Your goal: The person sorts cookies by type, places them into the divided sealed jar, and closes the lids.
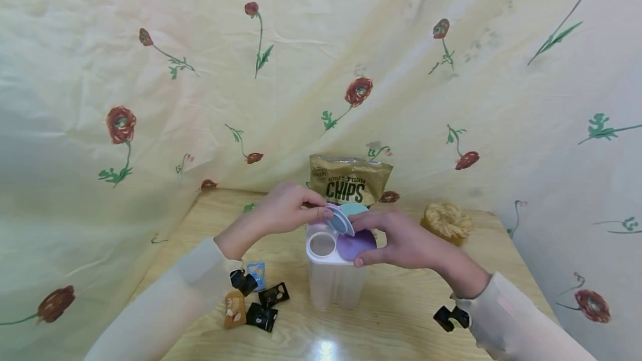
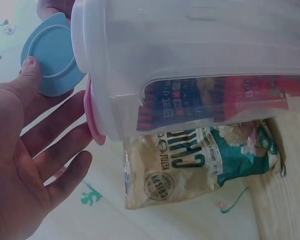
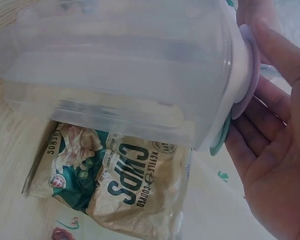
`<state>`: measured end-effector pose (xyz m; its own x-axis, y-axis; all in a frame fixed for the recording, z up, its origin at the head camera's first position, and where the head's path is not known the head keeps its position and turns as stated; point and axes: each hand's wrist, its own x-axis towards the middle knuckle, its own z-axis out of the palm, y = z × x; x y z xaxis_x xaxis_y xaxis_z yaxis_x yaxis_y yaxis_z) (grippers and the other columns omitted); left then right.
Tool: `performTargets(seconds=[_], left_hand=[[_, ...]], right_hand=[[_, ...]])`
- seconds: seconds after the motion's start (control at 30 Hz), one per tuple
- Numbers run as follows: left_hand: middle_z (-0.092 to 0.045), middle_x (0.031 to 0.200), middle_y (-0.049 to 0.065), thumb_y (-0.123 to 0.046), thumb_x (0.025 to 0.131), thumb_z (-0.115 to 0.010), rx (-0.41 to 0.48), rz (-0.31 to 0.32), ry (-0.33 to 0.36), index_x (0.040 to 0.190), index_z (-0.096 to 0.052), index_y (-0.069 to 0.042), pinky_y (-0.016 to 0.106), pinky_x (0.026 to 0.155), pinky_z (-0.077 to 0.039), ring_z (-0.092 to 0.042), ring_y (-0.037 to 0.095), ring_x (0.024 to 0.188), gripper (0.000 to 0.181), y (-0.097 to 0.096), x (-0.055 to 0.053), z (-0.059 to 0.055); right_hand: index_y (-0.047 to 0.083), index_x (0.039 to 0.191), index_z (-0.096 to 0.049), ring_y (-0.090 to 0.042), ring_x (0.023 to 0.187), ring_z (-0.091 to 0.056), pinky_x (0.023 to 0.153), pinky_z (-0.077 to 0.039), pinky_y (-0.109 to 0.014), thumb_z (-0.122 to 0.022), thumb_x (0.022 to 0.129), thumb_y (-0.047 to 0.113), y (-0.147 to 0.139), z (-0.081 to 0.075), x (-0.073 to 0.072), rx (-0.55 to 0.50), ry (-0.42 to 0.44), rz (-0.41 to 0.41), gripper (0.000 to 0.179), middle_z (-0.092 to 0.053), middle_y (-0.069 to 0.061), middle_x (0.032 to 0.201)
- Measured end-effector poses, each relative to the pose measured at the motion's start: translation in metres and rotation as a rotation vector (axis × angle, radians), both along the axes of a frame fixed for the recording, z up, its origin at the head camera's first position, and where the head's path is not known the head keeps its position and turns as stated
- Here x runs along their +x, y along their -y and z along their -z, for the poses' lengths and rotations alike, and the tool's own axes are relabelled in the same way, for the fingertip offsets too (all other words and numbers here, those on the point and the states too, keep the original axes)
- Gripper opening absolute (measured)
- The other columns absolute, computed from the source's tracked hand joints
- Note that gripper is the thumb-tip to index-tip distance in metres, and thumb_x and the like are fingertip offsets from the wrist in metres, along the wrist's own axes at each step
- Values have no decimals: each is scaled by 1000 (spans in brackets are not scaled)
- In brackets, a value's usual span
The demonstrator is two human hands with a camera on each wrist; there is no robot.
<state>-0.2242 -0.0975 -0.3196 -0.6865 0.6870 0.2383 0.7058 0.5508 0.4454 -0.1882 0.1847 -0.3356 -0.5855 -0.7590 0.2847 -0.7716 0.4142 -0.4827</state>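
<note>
A clear plastic container (image 1: 333, 286) with a white top and several coloured lids stands on the table. My left hand (image 1: 288, 208) pinches the raised blue lid (image 2: 51, 52) between thumb and fingers, tilted up beside an uncovered round opening (image 1: 322, 244). My right hand (image 1: 403, 238) rests at the purple lid (image 1: 355, 245), thumb at its front edge and fingers reaching toward the blue lid. Behind lies a teal lid (image 1: 355, 209); a pink lid (image 2: 92, 112) shows in the left wrist view. Inside the container are a blue packet (image 2: 172, 103) and a red packet (image 2: 247, 97).
A gold chips bag (image 1: 346, 181) stands behind the container. Several small snack packets (image 1: 262, 316) lie on the wooden table (image 1: 396, 322) at the left. A yellowish bundle (image 1: 446, 222) sits at the back right. Flowered cloth (image 1: 301, 71) hangs behind the table.
</note>
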Motion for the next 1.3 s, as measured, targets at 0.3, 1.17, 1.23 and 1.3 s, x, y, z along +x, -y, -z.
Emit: performTargets(seconds=[0.3, 1.17, 1.23, 1.3], left_hand=[[-76, 93, -14, -41, 98, -69, 71, 11, 21, 105, -80, -26, 24, 61, -46, -56, 5, 65, 20, 1, 3, 7], [-71, 125, -7, -30, 104, -63, 429, -151, 100, 122, -75, -20, 42, 97, -55, -66, 13, 116, 24, 26, 28, 31], [-72, 120, -7, -28, 103, -64, 457, -184, 77, 118, -76, -20, 38, 94, -56, -67, 11, 110, 20, 37, 34, 39], [-73, 116, -7, -27, 103, -64, 454, -212, 87, 117, -75, -21, 36, 91, -57, -68, 10, 105, 19, 52, 38, 49]], right_hand=[[27, 105, -75, -4, 82, -64, 76, -54, -28, -78, 93, 31, 11, 4, 3, -139, -61, 62, 13, -70, 20, 94], [19, 98, -82, -21, 104, -75, 90, -59, -38, -85, 84, 12, 9, 12, 3, -246, -114, 78, 16, -79, 8, 102], [19, 97, -82, -21, 103, -75, 89, -60, -36, -86, 83, 12, 10, 12, 4, -258, -113, 95, 16, -79, 7, 100], [20, 96, -82, -19, 103, -76, 87, -60, -35, -87, 83, 12, 11, 13, 6, -269, -106, 113, 16, -79, 8, 98]])
